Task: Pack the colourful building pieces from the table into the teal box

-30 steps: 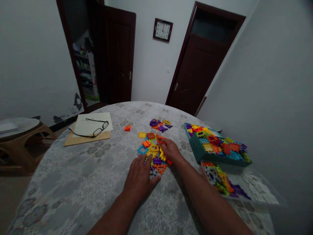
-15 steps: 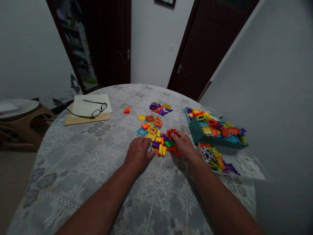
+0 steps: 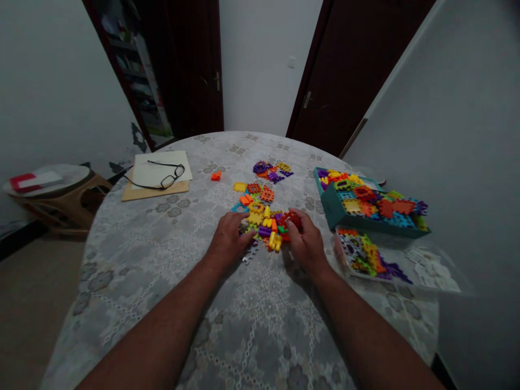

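Note:
A heap of coloured plastic building pieces lies on the table between my two hands. My right hand (image 3: 307,244) is closed round a red notched-edge building piece (image 3: 290,219), thumb in front and fingers behind, at the heap's right side. My left hand (image 3: 228,238) rests at the left edge, thumb and fingers apart, touching pieces there. Between the hands are a yellow peg-shaped piece (image 3: 275,241), a purple piece (image 3: 264,232) and a yellow square piece (image 3: 255,218). A grey notched piece (image 3: 250,254) lies just below my left thumb.
Behind the heap lie a purple gear-edged cluster (image 3: 263,167) and an orange piece (image 3: 216,176). To the right stand a teal box (image 3: 335,208) and a clear tray (image 3: 345,265), both full of pieces. Eyeglasses (image 3: 167,181) rest on paper (image 3: 142,172) at left.
The view has shifted slightly. My left thumb and fingers have spread, and the grey piece now shows below them. My right hand has turned, its fingers further round the red piece.

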{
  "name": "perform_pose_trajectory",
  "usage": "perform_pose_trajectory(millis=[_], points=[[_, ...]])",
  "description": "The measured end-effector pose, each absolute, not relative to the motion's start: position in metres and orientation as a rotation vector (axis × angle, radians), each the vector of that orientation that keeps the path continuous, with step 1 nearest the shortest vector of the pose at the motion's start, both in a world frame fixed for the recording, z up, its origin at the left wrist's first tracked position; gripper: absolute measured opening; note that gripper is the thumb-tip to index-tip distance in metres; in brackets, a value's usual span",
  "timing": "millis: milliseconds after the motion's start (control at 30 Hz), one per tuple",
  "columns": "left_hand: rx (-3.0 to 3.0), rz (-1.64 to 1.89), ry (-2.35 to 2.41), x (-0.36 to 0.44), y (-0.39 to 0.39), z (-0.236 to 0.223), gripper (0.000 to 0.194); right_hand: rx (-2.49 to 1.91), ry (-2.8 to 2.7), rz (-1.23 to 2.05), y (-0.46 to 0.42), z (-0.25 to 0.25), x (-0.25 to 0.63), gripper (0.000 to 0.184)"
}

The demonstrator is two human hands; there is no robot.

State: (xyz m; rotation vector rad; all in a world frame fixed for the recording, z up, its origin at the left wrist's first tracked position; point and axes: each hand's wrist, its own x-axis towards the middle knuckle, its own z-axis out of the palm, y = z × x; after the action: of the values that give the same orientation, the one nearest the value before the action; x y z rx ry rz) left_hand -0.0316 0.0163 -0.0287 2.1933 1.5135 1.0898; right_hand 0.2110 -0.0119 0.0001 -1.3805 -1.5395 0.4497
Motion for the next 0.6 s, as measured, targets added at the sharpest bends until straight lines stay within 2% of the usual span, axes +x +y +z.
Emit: perform_pose_trajectory(millis=[67,133,267,433,600], points=[[2.205,1.022,1.51,-0.039,0.017,-0.022,0.032,-1.321,-1.6,0.44,-0.015,-0.001,0.207,0.041],[2.241,0.895,1.446,-0.047,0.014,-0.013,0.034,-1.268,-1.646,0.421,-0.017,-0.004,0.204,0.04],[2.332,0.588,1.246,-0.06,0.002,0.006,0.061,-1.225,-1.67,0.351,-0.014,-0.01,0.206,0.038],[2.38,0.45,1.257,-0.062,-0.001,0.013,0.039,-1.216,-1.673,0.318,-0.011,-0.012,0.207,0.037],[2.332,0.519,1.358,-0.059,0.007,0.008,0.032,-1.182,-1.682,0.296,-0.012,-0.013,0.205,0.037]])
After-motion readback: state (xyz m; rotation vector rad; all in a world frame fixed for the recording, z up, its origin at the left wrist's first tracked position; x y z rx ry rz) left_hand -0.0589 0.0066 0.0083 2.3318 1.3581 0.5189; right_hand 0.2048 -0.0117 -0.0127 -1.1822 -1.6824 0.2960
